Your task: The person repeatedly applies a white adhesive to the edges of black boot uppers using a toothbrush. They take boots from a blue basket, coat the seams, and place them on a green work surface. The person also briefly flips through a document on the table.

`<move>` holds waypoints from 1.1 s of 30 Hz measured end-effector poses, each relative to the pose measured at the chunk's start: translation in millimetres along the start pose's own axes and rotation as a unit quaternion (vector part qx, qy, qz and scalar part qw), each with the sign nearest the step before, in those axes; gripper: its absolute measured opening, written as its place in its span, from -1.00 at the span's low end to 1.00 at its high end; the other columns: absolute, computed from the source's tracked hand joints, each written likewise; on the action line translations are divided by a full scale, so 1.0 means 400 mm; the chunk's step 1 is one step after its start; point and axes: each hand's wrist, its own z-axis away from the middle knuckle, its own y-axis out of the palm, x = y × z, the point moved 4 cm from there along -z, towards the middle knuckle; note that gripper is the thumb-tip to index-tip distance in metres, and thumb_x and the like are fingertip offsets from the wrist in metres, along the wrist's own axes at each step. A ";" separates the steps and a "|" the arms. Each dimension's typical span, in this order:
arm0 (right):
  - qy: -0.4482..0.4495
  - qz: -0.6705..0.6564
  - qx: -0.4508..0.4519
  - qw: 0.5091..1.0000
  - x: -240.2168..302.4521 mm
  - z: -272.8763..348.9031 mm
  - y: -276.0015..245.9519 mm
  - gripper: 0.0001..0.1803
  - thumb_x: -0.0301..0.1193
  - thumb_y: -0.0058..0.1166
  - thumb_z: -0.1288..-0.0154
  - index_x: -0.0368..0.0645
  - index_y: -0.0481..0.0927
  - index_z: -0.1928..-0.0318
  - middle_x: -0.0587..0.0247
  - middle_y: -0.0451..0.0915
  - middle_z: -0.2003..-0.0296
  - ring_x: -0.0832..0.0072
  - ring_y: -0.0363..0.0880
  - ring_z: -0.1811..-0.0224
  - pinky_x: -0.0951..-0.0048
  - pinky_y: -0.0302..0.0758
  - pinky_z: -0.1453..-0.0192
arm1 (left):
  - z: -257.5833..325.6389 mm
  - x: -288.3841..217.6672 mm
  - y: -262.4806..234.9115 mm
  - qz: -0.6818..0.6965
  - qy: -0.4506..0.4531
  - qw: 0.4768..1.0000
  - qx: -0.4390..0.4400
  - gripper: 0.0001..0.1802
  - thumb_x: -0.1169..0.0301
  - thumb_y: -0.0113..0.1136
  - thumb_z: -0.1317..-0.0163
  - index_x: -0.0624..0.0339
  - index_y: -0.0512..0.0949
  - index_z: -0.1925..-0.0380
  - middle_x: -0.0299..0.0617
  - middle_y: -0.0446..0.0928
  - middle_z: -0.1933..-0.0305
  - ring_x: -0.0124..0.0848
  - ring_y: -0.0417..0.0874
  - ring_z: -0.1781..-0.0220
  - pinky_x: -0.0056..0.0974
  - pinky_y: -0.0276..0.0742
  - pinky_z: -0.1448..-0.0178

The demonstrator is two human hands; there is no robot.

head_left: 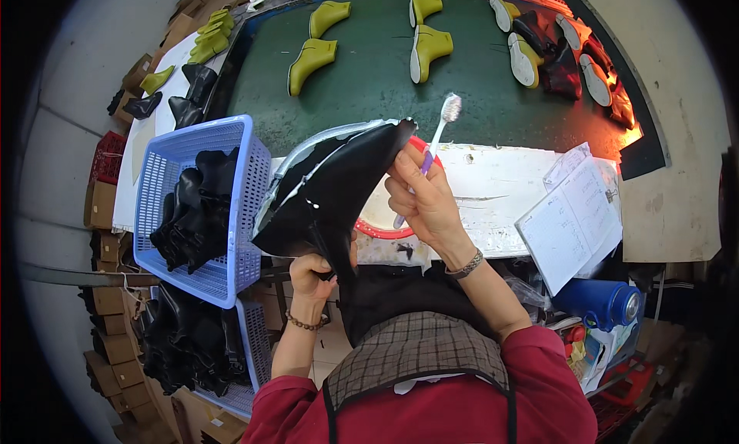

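Left hand point(308, 273) under black boot point(332, 188) — right hand point(422, 194) gripping toothbrush point(435, 140).

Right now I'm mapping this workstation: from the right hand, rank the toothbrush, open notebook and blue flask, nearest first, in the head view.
1. Toothbrush: held in the right hand.
2. Open notebook: to its right on the bench.
3. Blue flask: lower right, below the notebook.
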 end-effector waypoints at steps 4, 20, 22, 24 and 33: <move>-0.049 0.003 -0.038 0.998 -0.005 0.000 -0.006 -0.89 -0.34 0.02 -0.62 0.04 0.50 -0.06 0.63 0.23 0.51 0.81 0.08 0.66 0.63 -0.03 0.61 | 0.011 0.019 -0.013 -0.042 -0.025 0.999 -0.015 -0.31 0.51 0.17 0.29 0.61 0.53 0.00 0.19 0.62 0.16 -0.24 0.52 0.47 -0.39 0.37 0.57; -0.196 0.276 -0.127 0.933 0.041 0.022 -0.037 -0.48 -0.33 -0.01 -0.63 -0.10 0.36 -0.50 0.57 0.39 0.58 0.85 0.23 0.62 0.70 0.11 0.61 | -0.025 -0.001 0.017 -0.145 0.023 0.988 -0.049 -0.59 0.66 0.08 -0.04 0.43 0.54 0.03 -0.01 0.63 0.24 -0.28 0.56 0.45 -0.22 0.41 0.48; -0.198 0.315 -0.151 0.916 0.087 0.034 -0.116 -0.52 -0.35 0.03 -0.60 -0.12 0.44 -0.45 0.58 0.47 0.51 0.88 0.25 0.60 0.73 0.16 0.59 | -0.073 -0.034 0.102 -0.128 0.002 0.992 -0.008 -0.49 0.61 0.09 -0.08 0.53 0.49 -0.11 0.17 0.68 0.09 -0.18 0.64 0.39 -0.21 0.49 0.46; -0.159 0.471 -0.219 0.840 0.153 0.040 -0.262 -0.53 -0.35 0.05 -0.58 -0.16 0.49 -0.41 0.56 0.49 0.51 0.87 0.28 0.58 0.72 0.22 0.53 | -0.123 -0.060 0.148 -0.058 0.000 0.995 0.078 -0.29 0.53 0.11 -0.17 0.58 0.29 -0.36 0.37 0.46 -0.32 0.11 0.70 -0.13 -0.23 0.73 0.36; -0.108 0.702 -0.205 0.673 0.183 0.077 -0.308 -0.57 -0.16 0.18 -0.47 -0.27 0.69 -0.08 0.01 0.62 0.59 0.16 0.65 0.55 0.20 0.48 0.43 | -0.308 -0.118 0.186 0.136 -0.068 0.978 0.141 -0.25 0.12 0.12 -0.48 0.33 0.19 -0.49 0.20 0.24 -0.53 0.11 0.40 -0.48 0.18 0.67 -0.23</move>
